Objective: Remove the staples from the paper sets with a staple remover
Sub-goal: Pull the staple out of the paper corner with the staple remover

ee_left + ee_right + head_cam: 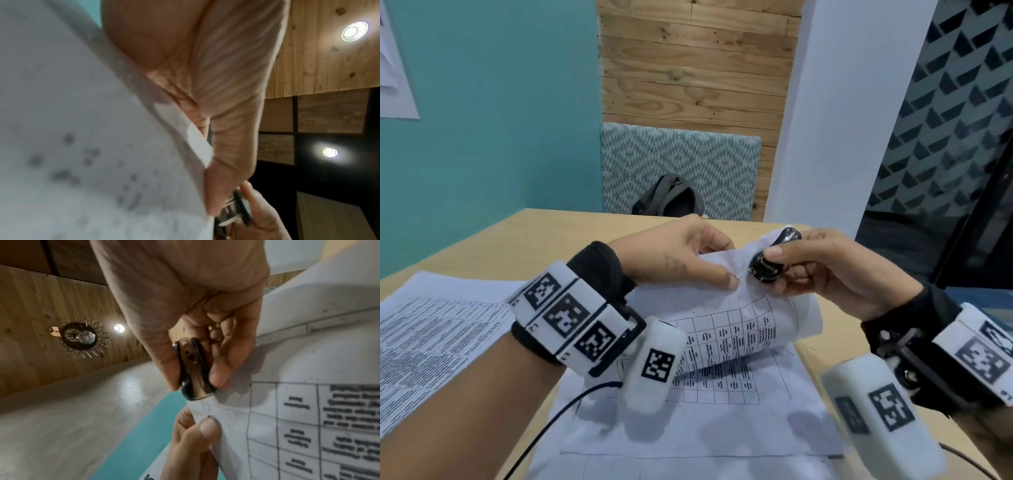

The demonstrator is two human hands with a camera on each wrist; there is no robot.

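Note:
My left hand (688,260) pinches the top corner of a stapled paper set (739,325) printed with a table, lifted and curled above the desk. Its thumb tip lies beside a small staple (737,277) near that corner. My right hand (808,270) grips a black staple remover (767,265) between thumb and fingers, its metal claws pointing at the staple from the right, a short gap away. The right wrist view shows the staple remover (194,369) squeezed in my fingers above the paper set (308,402). The left wrist view shows the blurred paper set (82,146) and the staple remover (236,211).
More printed sheets (431,335) lie on the wooden desk (517,240) at the left, and another table sheet (705,421) lies flat under my hands. A black cable (551,421) crosses the near sheet. A grey backpack (671,197) sits on the seat beyond the desk.

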